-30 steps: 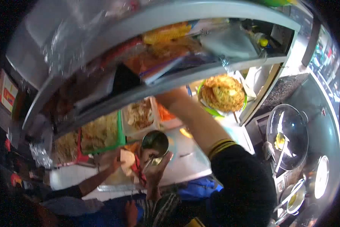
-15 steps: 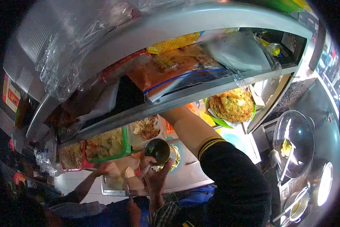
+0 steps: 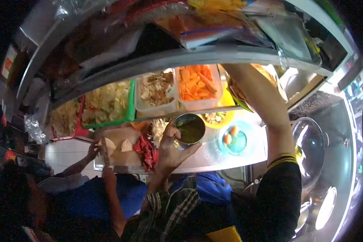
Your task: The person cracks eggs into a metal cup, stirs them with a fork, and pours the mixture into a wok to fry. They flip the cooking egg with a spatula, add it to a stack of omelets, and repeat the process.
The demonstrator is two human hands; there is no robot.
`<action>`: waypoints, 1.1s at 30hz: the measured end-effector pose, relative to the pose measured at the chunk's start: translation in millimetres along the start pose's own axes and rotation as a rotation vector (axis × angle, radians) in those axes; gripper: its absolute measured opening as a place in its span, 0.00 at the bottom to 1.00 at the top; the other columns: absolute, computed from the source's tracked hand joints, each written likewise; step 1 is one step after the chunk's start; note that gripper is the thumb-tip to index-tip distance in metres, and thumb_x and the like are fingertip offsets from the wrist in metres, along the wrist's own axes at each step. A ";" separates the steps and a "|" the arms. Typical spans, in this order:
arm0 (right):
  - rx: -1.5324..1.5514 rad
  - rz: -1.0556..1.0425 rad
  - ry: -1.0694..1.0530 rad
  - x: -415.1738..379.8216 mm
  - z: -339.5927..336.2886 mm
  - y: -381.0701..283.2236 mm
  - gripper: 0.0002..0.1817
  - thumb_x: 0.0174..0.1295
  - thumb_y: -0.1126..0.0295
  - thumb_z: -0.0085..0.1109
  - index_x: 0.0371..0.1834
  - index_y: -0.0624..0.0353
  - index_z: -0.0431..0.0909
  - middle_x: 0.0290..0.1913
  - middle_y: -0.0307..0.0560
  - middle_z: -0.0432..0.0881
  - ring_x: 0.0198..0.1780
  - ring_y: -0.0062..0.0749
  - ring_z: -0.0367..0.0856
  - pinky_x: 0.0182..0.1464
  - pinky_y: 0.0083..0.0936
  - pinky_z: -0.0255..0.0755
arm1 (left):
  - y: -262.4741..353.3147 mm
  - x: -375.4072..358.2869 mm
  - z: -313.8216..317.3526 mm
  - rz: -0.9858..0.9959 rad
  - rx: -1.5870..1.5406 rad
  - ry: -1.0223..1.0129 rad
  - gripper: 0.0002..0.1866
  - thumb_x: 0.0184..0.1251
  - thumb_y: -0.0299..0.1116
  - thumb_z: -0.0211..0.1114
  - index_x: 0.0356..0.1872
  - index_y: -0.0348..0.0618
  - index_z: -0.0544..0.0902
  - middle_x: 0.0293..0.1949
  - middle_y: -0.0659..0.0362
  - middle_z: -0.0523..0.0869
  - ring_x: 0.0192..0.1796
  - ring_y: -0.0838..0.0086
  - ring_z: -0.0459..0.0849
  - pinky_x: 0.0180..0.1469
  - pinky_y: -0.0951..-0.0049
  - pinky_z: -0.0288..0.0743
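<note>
My left hand [image 3: 169,141] is wrapped round a metal cup [image 3: 190,130] with a greenish mixture inside, held over the counter. My right forearm [image 3: 266,97] reaches up under the shelf edge; the hand itself is hidden behind it, near the golden fried food [image 3: 266,72] on a green plate. Just left of that arm stands a tub of cut carrots [image 3: 197,82]. Below it, partly behind the cup, is a yellow bowl [image 3: 217,120] of chopped pieces. A pale blue bowl [image 3: 236,147] holds two brown eggs [image 3: 230,136].
At left, a co-worker's hands [image 3: 102,155] hold a knife on a cutting board [image 3: 117,157], beside a red cloth [image 3: 145,153]. More tubs line the back: shredded food [image 3: 155,90], a green-rimmed one [image 3: 131,101]. A metal shelf edge [image 3: 169,60] crosses above; a wok [image 3: 310,161] stands right.
The view has shifted, bringing the carrot tub and eggs into sight. My left hand still holds the cup, now further right in view. My right arm stays stretched under the shelf.
</note>
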State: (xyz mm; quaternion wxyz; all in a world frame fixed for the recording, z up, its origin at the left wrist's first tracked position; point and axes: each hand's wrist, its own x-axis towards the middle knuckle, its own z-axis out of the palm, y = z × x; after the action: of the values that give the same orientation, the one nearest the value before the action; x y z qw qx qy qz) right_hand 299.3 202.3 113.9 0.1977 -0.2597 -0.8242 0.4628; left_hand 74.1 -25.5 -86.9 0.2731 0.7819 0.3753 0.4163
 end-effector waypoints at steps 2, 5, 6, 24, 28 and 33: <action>0.080 0.043 0.058 -83.2 41.3 -61.0 0.15 0.63 0.64 0.67 0.51 0.55 0.84 0.45 0.40 0.86 0.43 0.23 0.81 0.49 0.27 0.77 | 83.4 33.4 -10.0 0.028 -0.122 0.009 0.31 0.44 0.33 0.86 0.42 0.41 0.70 0.43 0.51 0.78 0.54 0.58 0.80 0.58 0.60 0.76; -0.168 0.188 -0.008 -161.0 88.5 -92.1 0.10 0.66 0.73 0.65 0.48 0.62 0.85 0.43 0.46 0.89 0.44 0.31 0.86 0.50 0.30 0.77 | 112.0 37.0 6.7 -0.043 -0.028 -0.111 0.35 0.43 0.38 0.86 0.44 0.41 0.68 0.38 0.55 0.77 0.49 0.59 0.80 0.62 0.58 0.75; -0.273 0.101 -0.007 -180.9 104.3 -87.5 0.11 0.66 0.73 0.64 0.51 0.62 0.84 0.45 0.51 0.88 0.44 0.37 0.86 0.51 0.32 0.77 | 108.8 34.7 18.7 -0.029 -0.057 -0.142 0.35 0.43 0.38 0.86 0.44 0.41 0.68 0.38 0.55 0.77 0.49 0.59 0.80 0.62 0.58 0.75; -0.646 0.757 0.627 -345.4 250.7 -135.0 0.09 0.60 0.67 0.61 0.42 0.55 0.80 0.36 0.53 0.84 0.40 0.54 0.84 0.43 0.43 0.76 | 158.0 24.0 125.0 0.318 -0.445 -0.657 0.46 0.43 0.39 0.86 0.64 0.38 0.69 0.43 0.55 0.78 0.46 0.61 0.79 0.54 0.58 0.74; -0.552 1.139 0.710 -345.3 284.2 -138.3 0.06 0.63 0.64 0.58 0.37 0.53 0.80 0.32 0.49 0.84 0.45 0.53 0.85 0.47 0.44 0.77 | 150.2 8.7 144.7 0.316 -0.564 -0.748 0.49 0.42 0.40 0.86 0.66 0.38 0.68 0.44 0.55 0.79 0.48 0.61 0.80 0.54 0.60 0.75; -0.742 0.864 0.834 -371.3 313.4 -124.9 0.05 0.61 0.67 0.61 0.35 0.55 0.79 0.38 0.49 0.83 0.43 0.50 0.84 0.46 0.43 0.76 | 161.4 9.1 148.8 0.459 -0.607 -0.827 0.38 0.42 0.39 0.87 0.51 0.39 0.71 0.61 0.45 0.76 0.51 0.56 0.80 0.56 0.58 0.75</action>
State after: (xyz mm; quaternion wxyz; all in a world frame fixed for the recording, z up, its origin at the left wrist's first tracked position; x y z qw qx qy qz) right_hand 383.4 -286.0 35.7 0.1941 -0.7697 -0.6062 0.0500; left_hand 262.9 -127.0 -38.5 0.5127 0.8279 -0.0793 0.2134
